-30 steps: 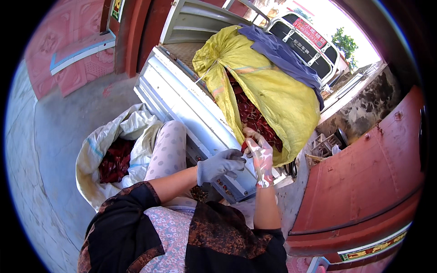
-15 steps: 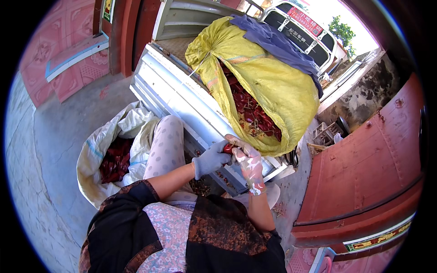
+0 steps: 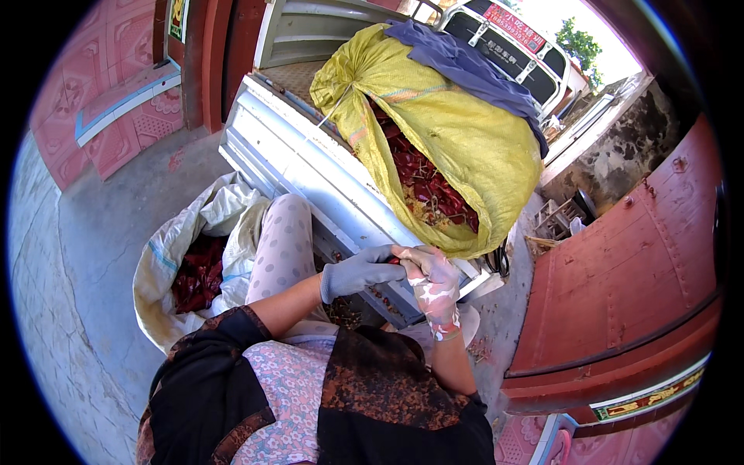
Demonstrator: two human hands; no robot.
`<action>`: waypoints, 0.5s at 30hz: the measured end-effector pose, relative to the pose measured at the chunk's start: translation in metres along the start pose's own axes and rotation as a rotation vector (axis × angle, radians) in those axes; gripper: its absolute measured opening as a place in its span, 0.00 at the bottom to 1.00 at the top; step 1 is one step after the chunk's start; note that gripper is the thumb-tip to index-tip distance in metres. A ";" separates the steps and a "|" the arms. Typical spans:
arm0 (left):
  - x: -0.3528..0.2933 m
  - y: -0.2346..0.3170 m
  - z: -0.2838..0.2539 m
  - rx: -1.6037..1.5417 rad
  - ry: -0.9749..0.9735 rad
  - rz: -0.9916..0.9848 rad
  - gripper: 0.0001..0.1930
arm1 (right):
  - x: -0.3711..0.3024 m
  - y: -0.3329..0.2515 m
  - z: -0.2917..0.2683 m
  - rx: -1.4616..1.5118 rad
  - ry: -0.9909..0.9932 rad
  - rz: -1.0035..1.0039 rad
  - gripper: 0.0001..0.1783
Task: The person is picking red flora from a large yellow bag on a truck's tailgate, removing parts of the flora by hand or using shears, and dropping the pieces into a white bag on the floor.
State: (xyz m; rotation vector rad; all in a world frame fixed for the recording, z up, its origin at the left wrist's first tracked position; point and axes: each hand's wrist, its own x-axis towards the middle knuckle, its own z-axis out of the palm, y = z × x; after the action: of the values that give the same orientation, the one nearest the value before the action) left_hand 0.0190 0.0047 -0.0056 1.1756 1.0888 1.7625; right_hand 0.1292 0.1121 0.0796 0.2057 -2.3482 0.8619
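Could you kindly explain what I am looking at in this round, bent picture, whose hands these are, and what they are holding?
The picture comes from a wide fisheye camera worn on a person's head, looking down, so straight edges bend near the rim. The two forearms rising from the lower edge are that person's own. The left hand in a grey glove and the right hand in a pale, stained glove meet in front of the body and pinch a small red piece between them; it looks like a dried chilli, though it is too small to be sure. Ahead, a large yellow woven sack lies open on the silver flatbed of a small truck, showing dried red chillies inside. To the left, on the concrete ground, stands a white sack holding more of them.
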 end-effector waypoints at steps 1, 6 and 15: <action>0.002 -0.003 0.000 0.006 -0.019 0.028 0.13 | -0.001 0.003 0.001 0.017 0.005 -0.016 0.08; -0.006 0.000 0.005 0.652 0.152 0.163 0.13 | -0.013 0.015 0.013 0.236 0.128 0.099 0.04; -0.011 -0.011 0.012 0.532 0.173 0.238 0.10 | -0.004 0.013 0.013 0.881 0.369 0.665 0.08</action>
State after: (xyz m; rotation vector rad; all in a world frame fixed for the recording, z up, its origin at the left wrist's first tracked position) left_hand 0.0349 0.0015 -0.0168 1.5380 1.6481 1.8352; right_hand 0.1215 0.1141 0.0628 -0.3807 -1.5492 2.0214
